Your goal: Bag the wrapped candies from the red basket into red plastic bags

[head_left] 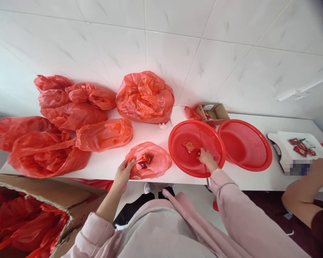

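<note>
Hands at white counter: left hand pinches rim of small red bag w/ candy packets; right hand, fingers curled in red basket, grip unclear, near one packet. Best: keep bag mouth wide, move few pcs at a time.

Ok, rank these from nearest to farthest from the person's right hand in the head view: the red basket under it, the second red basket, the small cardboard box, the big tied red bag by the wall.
From the right hand:
1. Red basket, directly under the hand.
2. Second red basket, just to its right.
3. Small cardboard box, behind the baskets, by the wall.
4. Big tied red bag, far left and back.
</note>
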Motion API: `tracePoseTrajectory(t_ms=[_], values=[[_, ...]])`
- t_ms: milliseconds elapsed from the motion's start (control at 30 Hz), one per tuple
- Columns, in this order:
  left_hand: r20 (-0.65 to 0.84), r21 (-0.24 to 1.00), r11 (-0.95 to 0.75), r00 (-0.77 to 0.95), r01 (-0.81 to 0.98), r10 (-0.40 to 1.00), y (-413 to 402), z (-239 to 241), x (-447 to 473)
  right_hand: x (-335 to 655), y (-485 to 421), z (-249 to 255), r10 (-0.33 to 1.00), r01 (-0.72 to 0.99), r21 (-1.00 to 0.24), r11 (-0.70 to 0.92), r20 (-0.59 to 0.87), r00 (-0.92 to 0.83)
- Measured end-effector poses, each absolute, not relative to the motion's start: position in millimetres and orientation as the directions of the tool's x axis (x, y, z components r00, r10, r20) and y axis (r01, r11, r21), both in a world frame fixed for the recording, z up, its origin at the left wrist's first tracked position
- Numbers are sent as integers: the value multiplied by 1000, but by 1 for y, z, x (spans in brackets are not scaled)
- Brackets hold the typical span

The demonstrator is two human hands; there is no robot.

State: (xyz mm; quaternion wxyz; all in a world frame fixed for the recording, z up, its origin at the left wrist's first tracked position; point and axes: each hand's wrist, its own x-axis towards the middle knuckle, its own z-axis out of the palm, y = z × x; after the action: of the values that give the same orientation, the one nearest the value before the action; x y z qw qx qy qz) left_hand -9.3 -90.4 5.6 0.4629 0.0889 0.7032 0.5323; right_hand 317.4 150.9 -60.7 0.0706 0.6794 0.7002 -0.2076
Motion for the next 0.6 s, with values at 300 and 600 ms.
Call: tracePoseTrajectory(t_ms=[300,600], values=[[-555,828,440,-611,-346,564,-95,2,-9,274,131,-24,820,772,-633,-53,-469,-329],[-489,868,390,-662,-307,568,-100,14,-1,204,108,-18,872,618,-738,272,-83,-483]])
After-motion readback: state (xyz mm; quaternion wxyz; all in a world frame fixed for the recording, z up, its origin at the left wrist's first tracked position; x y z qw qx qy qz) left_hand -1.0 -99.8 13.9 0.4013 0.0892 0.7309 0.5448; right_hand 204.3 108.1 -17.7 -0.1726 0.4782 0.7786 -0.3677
